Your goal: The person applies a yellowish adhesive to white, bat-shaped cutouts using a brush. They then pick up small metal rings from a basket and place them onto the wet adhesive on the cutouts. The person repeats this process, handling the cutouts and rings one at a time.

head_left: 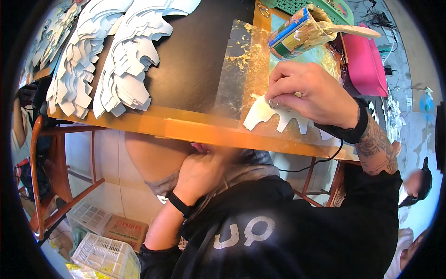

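Observation:
My right hand is closed in a pinch over a white cut piece with a scalloped edge, at the table's near edge. Small metal loops show under its fingertips; what they belong to is hidden. A yellowish blob sits by the fingers. Below the tabletop, near my lap, is my left hand, its fingers smeared by motion and partly hidden beside something small and pink. Beyond the right hand a glue-smeared tin leans over, a wooden-handled brush sticking out of its mouth.
Overlapping white cut pieces lie in long rows at the left of the table. A pink container and a green basket stand around the tin. Left of me is a wooden chair; plastic crates sit below it.

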`<state>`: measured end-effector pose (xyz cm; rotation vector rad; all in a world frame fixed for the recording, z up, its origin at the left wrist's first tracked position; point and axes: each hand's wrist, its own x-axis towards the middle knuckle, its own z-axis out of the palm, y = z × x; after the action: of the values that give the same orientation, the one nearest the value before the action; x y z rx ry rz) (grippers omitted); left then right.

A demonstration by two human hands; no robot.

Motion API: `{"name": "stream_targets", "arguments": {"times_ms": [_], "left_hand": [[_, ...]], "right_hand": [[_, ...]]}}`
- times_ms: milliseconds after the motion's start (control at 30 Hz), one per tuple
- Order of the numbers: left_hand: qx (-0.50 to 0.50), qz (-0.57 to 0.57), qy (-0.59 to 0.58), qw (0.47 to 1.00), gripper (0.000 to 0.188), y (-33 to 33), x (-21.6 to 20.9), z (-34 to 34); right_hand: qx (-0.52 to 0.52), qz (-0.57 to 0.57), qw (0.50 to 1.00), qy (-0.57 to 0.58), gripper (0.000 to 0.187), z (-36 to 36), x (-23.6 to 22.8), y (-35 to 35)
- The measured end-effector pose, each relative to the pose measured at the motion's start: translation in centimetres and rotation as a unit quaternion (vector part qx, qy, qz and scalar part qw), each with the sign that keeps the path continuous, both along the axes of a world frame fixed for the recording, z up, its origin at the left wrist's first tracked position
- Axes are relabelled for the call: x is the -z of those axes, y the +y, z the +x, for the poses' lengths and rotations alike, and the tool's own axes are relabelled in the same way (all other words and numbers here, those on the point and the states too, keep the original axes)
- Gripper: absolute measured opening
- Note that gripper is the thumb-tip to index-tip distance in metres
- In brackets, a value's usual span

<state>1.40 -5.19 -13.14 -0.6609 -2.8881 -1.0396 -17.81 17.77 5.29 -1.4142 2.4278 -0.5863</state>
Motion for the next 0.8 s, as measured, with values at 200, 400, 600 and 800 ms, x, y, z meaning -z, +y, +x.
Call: {"name": "stream_targets", "arguments": {"times_ms": [200,400,600,800], "left_hand": [[0.000,0.004,-0.043,0.999,0.023,0.0,-0.5,0.0],[0.003,-0.012,-0.049,0.999,0.021,0.3,-1.2,-0.6],[0.013,-0.014,-0.037,0.999,0.020,0.6,-0.6,-0.2],[0.008,-0.035,-0.053,0.998,0.020,0.7,-0.8,0.0]], "right_hand": [[0.018,0.031,0.995,0.098,0.029,1.1,-0.8,2.4],[-0.015,0.113,0.978,0.177,0.060,4.4,-0.5,3.9],[-0.016,0.162,0.967,0.194,0.055,5.0,-0.4,3.7],[-0.022,0.156,0.970,0.188,0.050,5.0,-0.1,3.7]]}}
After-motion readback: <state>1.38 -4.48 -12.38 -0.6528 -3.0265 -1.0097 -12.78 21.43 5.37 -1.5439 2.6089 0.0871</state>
